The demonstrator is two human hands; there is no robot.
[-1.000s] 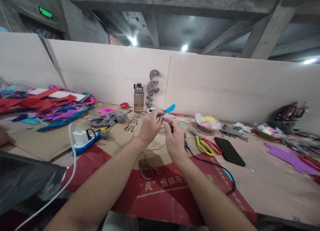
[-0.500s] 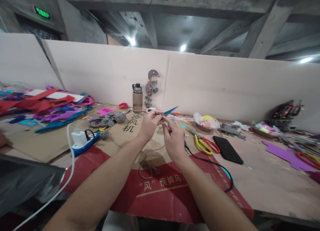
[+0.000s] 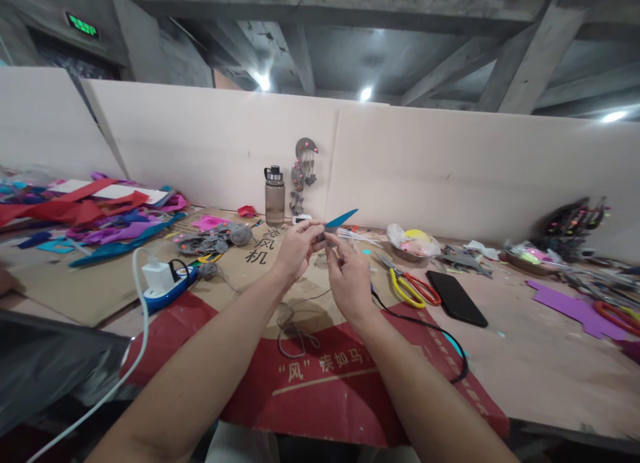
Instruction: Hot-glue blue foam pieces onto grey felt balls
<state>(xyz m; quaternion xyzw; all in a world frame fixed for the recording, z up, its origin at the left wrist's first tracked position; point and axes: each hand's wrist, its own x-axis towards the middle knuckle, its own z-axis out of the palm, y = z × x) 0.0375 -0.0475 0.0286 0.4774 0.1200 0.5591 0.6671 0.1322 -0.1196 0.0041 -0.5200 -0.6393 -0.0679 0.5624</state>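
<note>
My left hand [image 3: 297, 255] and my right hand [image 3: 352, 283] meet over the cardboard, fingertips pinched together. Out of the pinch sticks a blue pointed felt piece [image 3: 343, 219], its tip toward the upper right. Its lower end is hidden by my fingers. Whatever else the right fingers grip is too small to make out. Grey yarn [image 3: 293, 329] trails in loose loops on the cardboard sheet [image 3: 310, 409] below my hands. Just right of my right hand lie scissors [image 3: 407, 288] with one yellow and one red handle.
A water bottle [image 3: 275, 197] stands against the white partition [image 3: 200, 143]. A black phone [image 3: 457, 298] lies at the right. On the left are a blue power strip [image 3: 167, 296] with a white cable, grey felt pieces [image 3: 205, 239] and a heap of coloured felt [image 3: 110, 213]. A black cable [image 3: 425, 324] crosses the cardboard.
The blue felt piece has shifted slightly up and turned, showing more of its broad side. My hands have barely moved.
</note>
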